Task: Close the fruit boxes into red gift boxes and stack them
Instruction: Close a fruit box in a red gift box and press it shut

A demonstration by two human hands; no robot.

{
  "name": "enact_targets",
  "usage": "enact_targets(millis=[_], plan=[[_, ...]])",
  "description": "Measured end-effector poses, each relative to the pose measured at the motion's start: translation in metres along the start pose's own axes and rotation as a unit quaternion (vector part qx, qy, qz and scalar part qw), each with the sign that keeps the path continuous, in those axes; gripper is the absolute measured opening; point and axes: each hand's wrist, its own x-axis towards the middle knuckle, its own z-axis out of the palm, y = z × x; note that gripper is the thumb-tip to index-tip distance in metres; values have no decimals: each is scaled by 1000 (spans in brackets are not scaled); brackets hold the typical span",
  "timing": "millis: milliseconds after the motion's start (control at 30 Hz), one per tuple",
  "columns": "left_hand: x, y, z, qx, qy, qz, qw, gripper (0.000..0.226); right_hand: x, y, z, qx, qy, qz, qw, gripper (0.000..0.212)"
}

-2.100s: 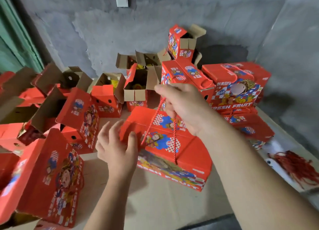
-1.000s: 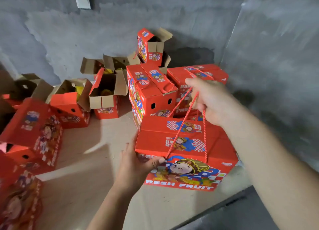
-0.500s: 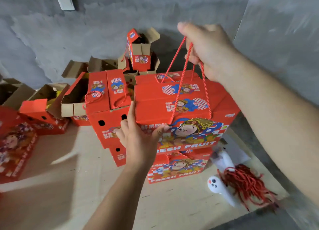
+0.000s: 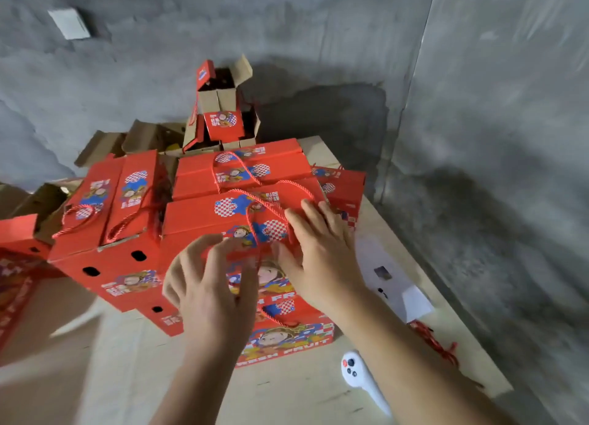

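Observation:
A closed red gift box (image 4: 204,214) with a red cord handle sits on top of a stack of closed red boxes, with a lower box (image 4: 287,338) under it. Its cord lies slack across the lid. My right hand (image 4: 318,252) rests flat on the box's near right top edge, fingers spread. My left hand (image 4: 207,284) hovers at the box's front face with fingers spread and slightly bent, blurred; whether it touches is unclear. Another closed red box (image 4: 105,233) stands to the left, and one more (image 4: 239,166) sits behind.
Open boxes with brown flaps (image 4: 223,105) stand at the back against the grey wall. More red boxes (image 4: 16,233) lie at the far left. A white controller (image 4: 357,373), white paper (image 4: 392,281) and a bundle of red cords (image 4: 433,341) lie on the floor at right.
The box was carried by its cord to the stack and set on top. My right hand let go of the cord and now lies flat on the box; my left hand came off its side.

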Motion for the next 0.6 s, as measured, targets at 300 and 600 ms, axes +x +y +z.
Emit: enact_targets(millis=[300, 600], plan=[[21, 80, 37, -56, -176, 90, 979, 27, -16, 42, -15, 235, 14, 24, 972, 72], [4, 181, 111, -27, -151, 25, 988, 44, 8, 148, -53, 486, -59, 69, 869, 41]])
